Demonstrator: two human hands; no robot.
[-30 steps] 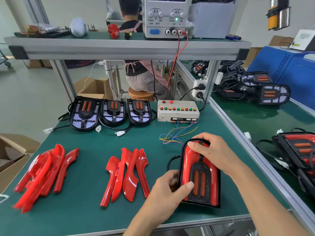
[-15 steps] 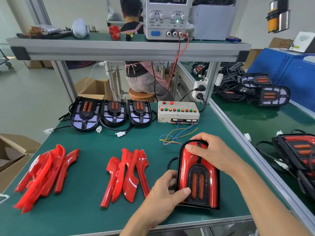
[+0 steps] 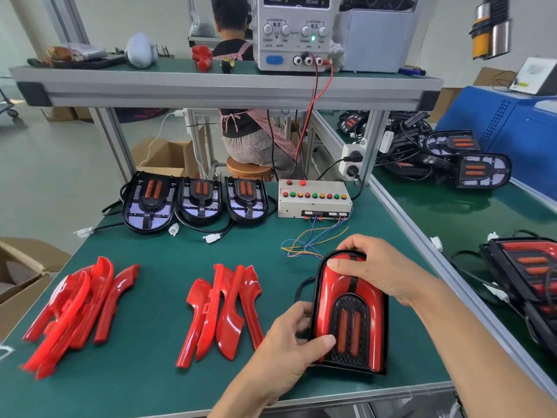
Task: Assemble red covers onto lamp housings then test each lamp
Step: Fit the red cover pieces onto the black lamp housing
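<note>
Lamp [image 3: 349, 315] with red covers fitted lay flat at the near right of the green desk [image 3: 156, 384]. Left hand [image 3: 289, 348] gripped its lower left edge, thumb curled over the front face. Right hand [image 3: 376, 273] held the rounded top, fingers curled round it. Two piles of loose red covers [image 3: 223, 309] [image 3: 75, 309] lay to the left. Three uncovered lamp housings [image 3: 199, 197] stood in a row at the back, beside a switch box [image 3: 313, 199].

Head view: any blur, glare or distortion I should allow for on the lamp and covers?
Head view: the lamp in both hands is sharp, with soft glare on its red cover; the left pile of red covers is smeared by motion blur; wide-angle bending shows on the shelf rail.
</note>
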